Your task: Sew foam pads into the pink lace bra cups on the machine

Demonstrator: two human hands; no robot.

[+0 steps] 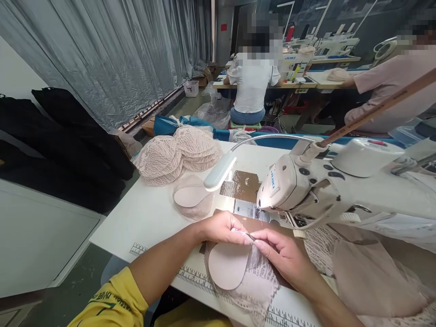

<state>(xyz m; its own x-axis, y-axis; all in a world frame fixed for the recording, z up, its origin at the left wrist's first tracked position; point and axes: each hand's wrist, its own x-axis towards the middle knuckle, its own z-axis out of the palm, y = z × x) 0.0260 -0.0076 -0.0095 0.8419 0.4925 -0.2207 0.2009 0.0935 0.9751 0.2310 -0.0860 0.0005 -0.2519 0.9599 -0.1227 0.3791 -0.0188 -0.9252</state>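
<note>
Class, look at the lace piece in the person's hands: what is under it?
Around the lace piece, the white tabletop shows, with printed ruler markings emerging on both sides. What lies directly beneath is covered.

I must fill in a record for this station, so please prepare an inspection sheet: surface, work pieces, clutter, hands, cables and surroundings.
Surface: white table, ruler marks along its near edge.
Job's things: lace piece with a smooth pale pad, in front of the sewing machine.
Clutter: stacked lace cups at far left; sheer piece nearer; sheer fabric at right.
Hands: left hand and right hand pinch the lace piece's upper edge; a small dark thing between the fingertips is unclear.
Cables: thin cables seem to hang below the far tables; lamp has a flexible neck.
Surroundings: two seated people ahead; grey curtain at left.
</note>
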